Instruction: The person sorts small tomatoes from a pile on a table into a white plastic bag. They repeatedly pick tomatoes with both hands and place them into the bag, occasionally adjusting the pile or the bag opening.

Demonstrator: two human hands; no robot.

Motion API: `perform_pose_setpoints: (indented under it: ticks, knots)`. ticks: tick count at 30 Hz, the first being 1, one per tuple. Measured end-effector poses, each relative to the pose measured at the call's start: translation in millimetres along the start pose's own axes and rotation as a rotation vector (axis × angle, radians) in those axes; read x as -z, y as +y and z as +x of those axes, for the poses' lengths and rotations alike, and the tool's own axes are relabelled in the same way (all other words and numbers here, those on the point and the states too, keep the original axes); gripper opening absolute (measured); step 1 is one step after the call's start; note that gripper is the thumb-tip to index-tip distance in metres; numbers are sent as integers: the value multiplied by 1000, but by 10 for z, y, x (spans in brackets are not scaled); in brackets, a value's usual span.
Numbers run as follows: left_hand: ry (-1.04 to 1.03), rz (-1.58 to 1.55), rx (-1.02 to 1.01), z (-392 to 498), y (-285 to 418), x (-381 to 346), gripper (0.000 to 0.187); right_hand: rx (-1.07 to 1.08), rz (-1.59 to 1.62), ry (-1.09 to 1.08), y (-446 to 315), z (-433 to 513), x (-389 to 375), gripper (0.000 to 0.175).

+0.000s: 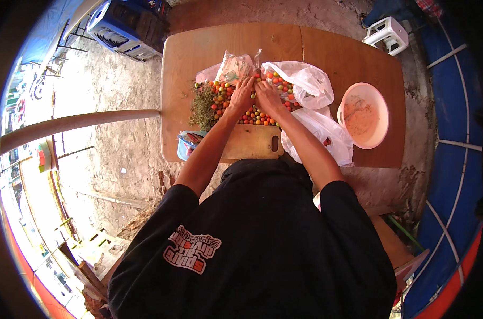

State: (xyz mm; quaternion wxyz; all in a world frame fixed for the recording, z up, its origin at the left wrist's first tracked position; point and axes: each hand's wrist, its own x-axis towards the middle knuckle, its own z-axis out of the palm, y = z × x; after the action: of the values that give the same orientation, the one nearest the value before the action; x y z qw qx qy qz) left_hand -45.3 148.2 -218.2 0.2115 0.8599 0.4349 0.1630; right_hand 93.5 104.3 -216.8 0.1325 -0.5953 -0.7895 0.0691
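Observation:
Many small red, orange and green cherry tomatoes (261, 118) lie spread on the wooden table (233, 40). My left hand (242, 95) and my right hand (268, 97) rest close together among them, fingertips at the far side of the pile; what the fingers touch is hidden. A heap of thin green stems (203, 104) sits at the pile's left. Beyond my left hand lies a clear plastic packet with printing (234, 69). A white plastic bag (309, 81) beside my right hand lies by more tomatoes. A wooden cutting board (251, 141) is nearest my body.
Another white plastic bag (325, 135) lies under my right forearm, near a white plastic basin (365, 115) at the table's right. A blue container (185, 145) stands at the near left. Stacked blue chairs (122, 30) and a white stool (386, 36) stand beyond the table.

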Motion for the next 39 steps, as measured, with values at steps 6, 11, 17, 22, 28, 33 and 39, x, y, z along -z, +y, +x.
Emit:
perform_pose_setpoints:
  ticks: [6,11,17,22,28,33,39]
  knots:
    - [-85,-27,90,-27,65,54,59,-18,45,-19,-171,-235,67,53]
    - [-97,-8,128,-101,107,80,45,39,-71,58,-204,-375,126,60]
    - [-206,89,237,-204,203,65,45,14,-142,76,-247,-504,24,57]
    - [-285,193,256,-283,347,107,52,-34,-70,22,-235,-549,-75,53]
    - [-252,133,220,-317,283,105,47,35,-93,68,-155,-570,-96,47]
    - [-158,-13,191,-254,111,46,36,30,-65,102,-103,-511,-197,30]
    - [-97,-181,178,-326,11,46,29,-182,104,226,-15,-335,-284,20]
